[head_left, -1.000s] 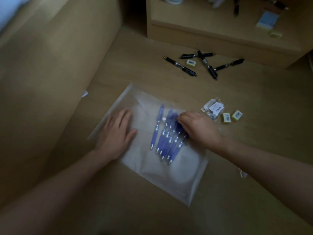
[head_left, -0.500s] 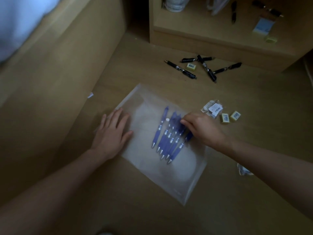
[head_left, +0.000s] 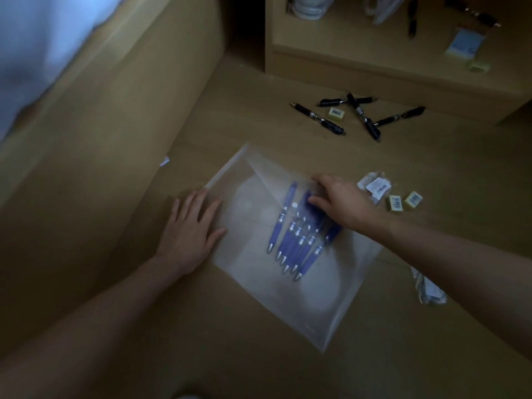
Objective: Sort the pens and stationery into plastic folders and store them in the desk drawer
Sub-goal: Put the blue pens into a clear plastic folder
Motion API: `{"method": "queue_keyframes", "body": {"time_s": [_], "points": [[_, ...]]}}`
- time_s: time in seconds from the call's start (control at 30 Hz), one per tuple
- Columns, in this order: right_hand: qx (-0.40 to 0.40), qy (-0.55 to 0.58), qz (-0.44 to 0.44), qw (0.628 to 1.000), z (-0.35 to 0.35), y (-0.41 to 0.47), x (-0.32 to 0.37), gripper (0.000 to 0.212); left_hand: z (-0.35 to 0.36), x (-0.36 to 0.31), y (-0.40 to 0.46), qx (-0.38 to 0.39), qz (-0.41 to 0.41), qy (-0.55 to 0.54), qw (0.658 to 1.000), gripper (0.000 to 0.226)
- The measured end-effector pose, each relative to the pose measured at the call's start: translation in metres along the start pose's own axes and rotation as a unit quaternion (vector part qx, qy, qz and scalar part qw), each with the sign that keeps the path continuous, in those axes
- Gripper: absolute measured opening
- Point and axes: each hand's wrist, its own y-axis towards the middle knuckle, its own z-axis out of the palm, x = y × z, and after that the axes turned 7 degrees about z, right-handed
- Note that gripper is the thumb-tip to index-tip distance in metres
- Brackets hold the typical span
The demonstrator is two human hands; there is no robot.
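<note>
I see blue pens (head_left: 290,240) with silver tips in a clear, milky folder (head_left: 288,298). Black pens (head_left: 357,116) lie on the tan wooden floor (head_left: 431,341). The small erasers (head_left: 404,200) are yellow with barcode labels.

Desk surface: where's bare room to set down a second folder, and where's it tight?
Free: the wood near the camera, below the clear folder, and the strip between the folder and the black pens. Tight: right of the folder, where the right hand, a wrapped packet and yellow erasers cluster. The left hand lies flat at the folder's left edge.
</note>
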Motion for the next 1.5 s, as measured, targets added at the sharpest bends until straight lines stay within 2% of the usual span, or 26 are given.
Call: {"method": "queue_keyframes", "body": {"time_s": [0.17,0.27,0.37,0.5,0.7,0.77,0.83,0.9,1.0,1.1,1.17,1.3,1.43,1.5], "points": [[-0.002,0.039,0.026,0.999,0.009,0.013,0.015,0.044,0.003,0.001,-0.005,0.003,-0.021,-0.028,0.999,0.083],[0.023,0.137,0.083,0.987,0.007,0.021,0.021,0.026,0.005,0.002,-0.008,0.012,-0.015,-0.015,1.000,0.079],[0.066,0.271,0.137,0.951,0.004,0.027,0.014,0.033,0.006,0.004,-0.011,0.006,-0.018,-0.013,1.000,0.073],[0.061,0.391,0.112,0.911,0.003,0.023,0.005,0.024,0.004,0.000,-0.015,-0.020,-0.061,-0.051,0.997,0.080],[0.040,0.494,0.062,0.866,-0.016,0.003,0.003,0.023,-0.017,-0.011,-0.018,-0.120,-0.102,-0.110,0.981,0.069],[0.039,0.515,0.057,0.854,-0.027,-0.005,0.002,0.024,-0.025,-0.016,-0.018,-0.163,-0.124,-0.156,0.966,0.072],[0.037,0.536,0.045,0.842,-0.037,-0.012,-0.003,0.022,-0.029,-0.019,-0.016,-0.193,-0.180,-0.249,0.932,0.074],[0.034,0.566,0.037,0.823,-0.045,-0.019,-0.007,0.020,-0.026,-0.018,-0.010,-0.187,-0.216,-0.329,0.900,0.063],[0.025,0.594,0.032,0.804,-0.053,-0.026,-0.012,0.021,-0.019,-0.027,-0.003,-0.117,-0.145,-0.438,0.880,0.028],[0.002,0.605,0.044,0.795,-0.060,-0.030,-0.017,0.022,-0.018,-0.044,0.006,-0.098,-0.114,-0.521,0.840,0.011],[-0.017,0.617,0.045,0.786,-0.066,-0.032,-0.020,0.021,-0.023,-0.048,0.011,-0.125,-0.107,-0.538,0.827,0.015],[-0.037,0.623,0.047,0.780,-0.072,-0.036,-0.021,0.018,-0.044,-0.051,0.015,-0.186,-0.079,-0.526,0.826,0.021],[-0.037,0.622,0.067,0.780,-0.073,-0.037,-0.018,0.026,-0.066,-0.065,0.019,-0.231,-0.075,-0.593,0.768,0.018],[-0.042,0.633,0.070,0.770,-0.077,-0.037,-0.015,0.028,-0.075,-0.066,0.020,-0.256,-0.073,-0.606,0.750,0.013]]}}
